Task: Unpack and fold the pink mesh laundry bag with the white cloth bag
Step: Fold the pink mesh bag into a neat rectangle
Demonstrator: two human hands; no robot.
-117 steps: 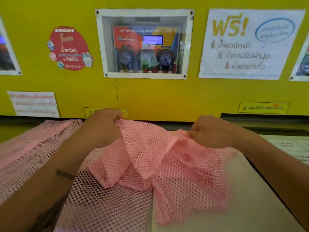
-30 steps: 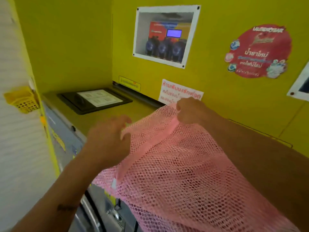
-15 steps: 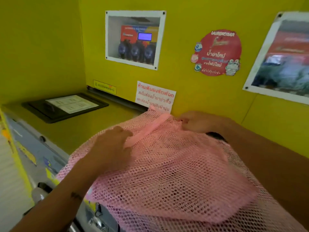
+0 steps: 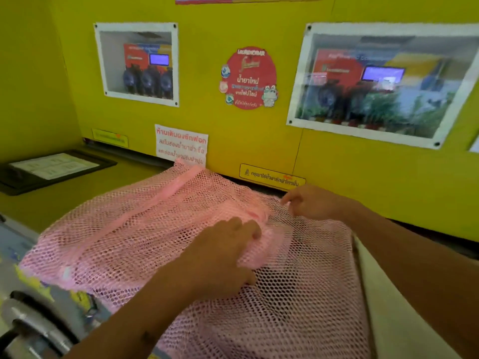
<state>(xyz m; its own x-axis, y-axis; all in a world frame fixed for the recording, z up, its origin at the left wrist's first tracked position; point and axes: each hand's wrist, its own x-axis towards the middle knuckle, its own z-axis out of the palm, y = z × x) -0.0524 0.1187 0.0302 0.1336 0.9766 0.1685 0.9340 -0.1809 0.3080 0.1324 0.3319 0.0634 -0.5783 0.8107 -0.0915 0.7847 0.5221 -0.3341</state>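
The pink mesh laundry bag (image 4: 145, 229) lies spread over the yellow machine top (image 4: 77, 195), its left part drooping past the front edge above the metal door handle (image 4: 33, 325). The left hand (image 4: 220, 257) presses flat on a bunched fold at the middle; the right hand (image 4: 311, 203) pinches mesh near the back edge, though what the fingers hold is hard to make out. The white cloth bag (image 4: 388, 307) lies under the mesh at the right. A hard tug could slide the overhang off, or snag the holes on the handle.
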